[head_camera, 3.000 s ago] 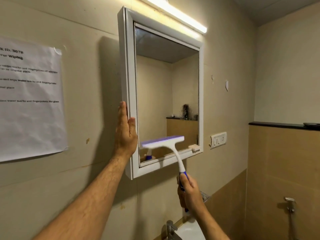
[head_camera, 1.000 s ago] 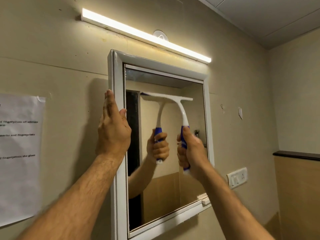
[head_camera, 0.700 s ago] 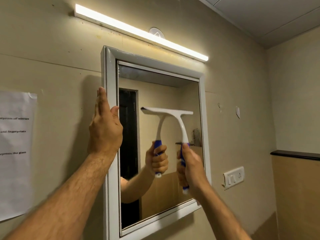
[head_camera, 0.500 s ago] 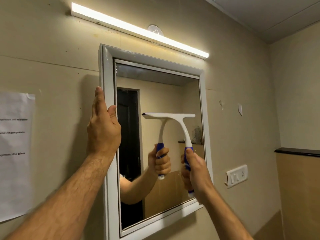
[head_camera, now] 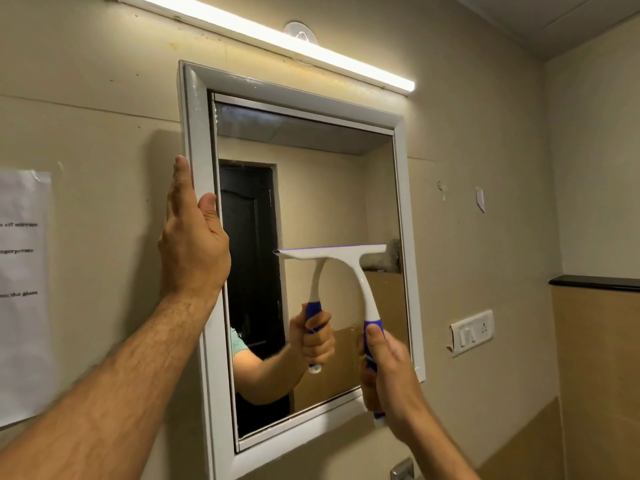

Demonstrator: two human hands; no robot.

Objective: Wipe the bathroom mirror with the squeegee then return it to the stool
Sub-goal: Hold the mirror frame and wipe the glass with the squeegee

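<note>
Mirror (head_camera: 322,209) on wall, white frame (head_camera: 197,140) at its edge; stool not in view. Left hand (head_camera: 194,244) flat and open against the frame's left side, holding nothing. Squeegee (head_camera: 341,258): blade level across the glass at mid-height, right half, handle running down. Right hand (head_camera: 388,372) below the blade, fingers wrapped shut round the handle. Next pull probably straight down.

A tube light (head_camera: 270,41) is glowing on the beige wall (head_camera: 485,140). Right of and below it, a white switch plate (head_camera: 471,332) is sitting; further right, a dark ledge (head_camera: 594,283) is topping tan tiling (head_camera: 595,358).
</note>
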